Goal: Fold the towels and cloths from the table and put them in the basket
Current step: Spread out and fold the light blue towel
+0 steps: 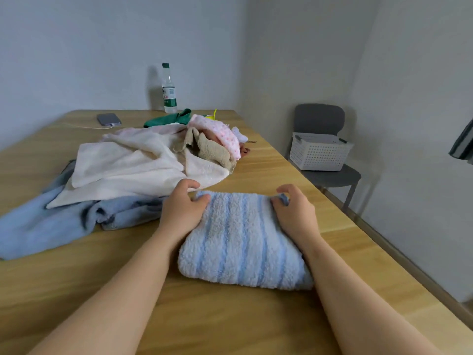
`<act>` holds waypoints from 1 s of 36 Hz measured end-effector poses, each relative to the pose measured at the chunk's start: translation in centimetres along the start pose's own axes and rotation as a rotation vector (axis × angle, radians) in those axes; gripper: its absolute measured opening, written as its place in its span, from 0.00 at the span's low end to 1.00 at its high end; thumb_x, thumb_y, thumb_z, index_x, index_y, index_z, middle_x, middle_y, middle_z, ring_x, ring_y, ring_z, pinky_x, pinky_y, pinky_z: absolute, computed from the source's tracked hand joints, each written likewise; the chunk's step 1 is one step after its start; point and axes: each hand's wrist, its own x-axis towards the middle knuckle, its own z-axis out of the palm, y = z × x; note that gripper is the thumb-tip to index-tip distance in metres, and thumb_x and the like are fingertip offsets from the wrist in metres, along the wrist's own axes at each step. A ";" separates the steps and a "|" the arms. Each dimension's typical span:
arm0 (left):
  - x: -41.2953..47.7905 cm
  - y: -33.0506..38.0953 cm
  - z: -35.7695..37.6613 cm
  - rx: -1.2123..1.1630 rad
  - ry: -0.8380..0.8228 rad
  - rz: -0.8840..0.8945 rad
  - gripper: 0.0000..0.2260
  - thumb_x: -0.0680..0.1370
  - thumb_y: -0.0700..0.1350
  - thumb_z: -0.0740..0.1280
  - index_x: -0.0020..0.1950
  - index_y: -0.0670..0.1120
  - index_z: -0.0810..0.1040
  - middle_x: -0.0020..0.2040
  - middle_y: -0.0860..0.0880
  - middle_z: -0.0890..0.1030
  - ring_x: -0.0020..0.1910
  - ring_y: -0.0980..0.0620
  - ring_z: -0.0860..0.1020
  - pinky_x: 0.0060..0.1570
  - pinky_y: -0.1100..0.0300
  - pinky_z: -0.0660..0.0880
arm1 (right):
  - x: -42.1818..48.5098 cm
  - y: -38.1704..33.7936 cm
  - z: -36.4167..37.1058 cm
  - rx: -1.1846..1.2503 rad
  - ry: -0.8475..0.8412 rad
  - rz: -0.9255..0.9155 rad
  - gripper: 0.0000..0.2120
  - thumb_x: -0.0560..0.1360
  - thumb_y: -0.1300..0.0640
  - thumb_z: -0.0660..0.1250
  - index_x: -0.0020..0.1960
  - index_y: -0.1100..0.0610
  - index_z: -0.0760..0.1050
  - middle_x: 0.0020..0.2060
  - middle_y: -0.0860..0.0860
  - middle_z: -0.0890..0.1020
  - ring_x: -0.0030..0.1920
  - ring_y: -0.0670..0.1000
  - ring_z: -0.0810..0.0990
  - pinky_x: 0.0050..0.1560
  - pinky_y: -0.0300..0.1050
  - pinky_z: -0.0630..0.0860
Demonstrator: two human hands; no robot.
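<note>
A folded striped towel [243, 242], pale blue with darker blue bands, lies on the wooden table [230, 326] right in front of the person, its thick rolled edge nearest and its loose edge farther off. Both bare forearms reach over the table to it. The left hand [181, 208] rests on the towel's left side and pinches the far left corner between curled thumb and fingers. The right hand [294, 213] lies on the right side and grips the far right corner, with a bit of blue cloth showing between its bent fingers. Just left of the left hand a plain blue cloth [38, 226] is spread out, crumpled, toward the table's left edge. A large cream towel [128, 165] lies partly on top of it, unfolded and rumpled. Behind that sits a heap of smaller pieces: a beige cloth [212, 149], a pink dotted cloth [222, 131] over it, and a green cloth [169, 120] at the back. Farther left a phone [108, 119] lies flat with a cable [84, 126] plugged in. A water bottle [169, 90] with a green cap stands upright near the table's far edge, by the wall. Off to the right, apart from the table, a white perforated basket [320, 152] sits on the seat of a grey chair [320, 119]; what is inside it cannot be seen.
</note>
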 end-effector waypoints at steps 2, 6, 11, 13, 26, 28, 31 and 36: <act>0.0 -0.1 -0.1 -0.012 0.000 -0.022 0.15 0.77 0.48 0.66 0.62 0.48 0.71 0.49 0.51 0.71 0.49 0.54 0.69 0.48 0.61 0.63 | 0.1 0.1 0.0 0.009 0.000 0.001 0.14 0.79 0.55 0.60 0.64 0.53 0.69 0.43 0.50 0.75 0.40 0.48 0.70 0.41 0.44 0.68; -0.3 0.7 -1.4 -0.075 0.000 -0.042 0.15 0.78 0.45 0.65 0.64 0.49 0.69 0.55 0.48 0.73 0.57 0.48 0.73 0.52 0.58 0.67 | -0.7 -0.2 -0.9 0.044 0.016 0.028 0.17 0.80 0.54 0.59 0.68 0.53 0.66 0.54 0.52 0.76 0.47 0.49 0.73 0.41 0.41 0.65; -3.1 4.1 -5.5 -0.056 -0.136 0.245 0.15 0.78 0.37 0.59 0.53 0.58 0.72 0.60 0.55 0.71 0.58 0.55 0.71 0.52 0.60 0.68 | -3.6 -2.8 -3.1 -0.333 0.170 -0.227 0.15 0.79 0.58 0.57 0.65 0.52 0.70 0.63 0.50 0.71 0.58 0.53 0.72 0.47 0.46 0.71; -5.1 4.9 -5.5 0.022 -0.291 0.309 0.15 0.80 0.40 0.59 0.58 0.60 0.71 0.60 0.58 0.71 0.56 0.55 0.71 0.50 0.62 0.67 | -5.3 -3.8 -2.8 -0.409 0.059 -0.315 0.15 0.80 0.56 0.55 0.64 0.50 0.72 0.63 0.47 0.73 0.61 0.51 0.70 0.54 0.46 0.67; -11.1 0.5 -3.0 0.637 -0.411 0.233 0.20 0.83 0.51 0.45 0.76 0.53 0.57 0.76 0.56 0.56 0.76 0.57 0.51 0.73 0.57 0.52 | -11.7 -2.4 -2.1 -0.445 -0.393 -0.166 0.21 0.82 0.48 0.45 0.74 0.47 0.58 0.74 0.42 0.58 0.76 0.48 0.51 0.72 0.50 0.52; -12.4 0.8 -3.5 0.654 -0.402 0.244 0.20 0.83 0.51 0.47 0.75 0.52 0.59 0.76 0.55 0.59 0.75 0.56 0.54 0.71 0.58 0.54 | -12.7 -2.3 -2.6 -0.444 -0.395 -0.172 0.21 0.82 0.48 0.45 0.74 0.47 0.59 0.74 0.42 0.60 0.75 0.47 0.52 0.72 0.49 0.52; -14.3 0.9 -4.1 0.646 -0.387 0.253 0.20 0.83 0.52 0.48 0.74 0.53 0.61 0.75 0.56 0.60 0.74 0.57 0.57 0.69 0.59 0.56 | -14.2 -2.1 -3.4 -0.439 -0.394 -0.190 0.20 0.82 0.48 0.47 0.73 0.47 0.61 0.73 0.42 0.62 0.74 0.46 0.54 0.71 0.48 0.54; -16.4 1.5 -4.9 0.683 -0.396 0.253 0.19 0.83 0.52 0.48 0.72 0.53 0.64 0.73 0.55 0.65 0.71 0.54 0.63 0.65 0.59 0.61 | -16.1 -2.2 -4.3 -0.449 -0.398 -0.188 0.19 0.82 0.49 0.48 0.71 0.48 0.64 0.72 0.44 0.65 0.73 0.47 0.58 0.69 0.49 0.57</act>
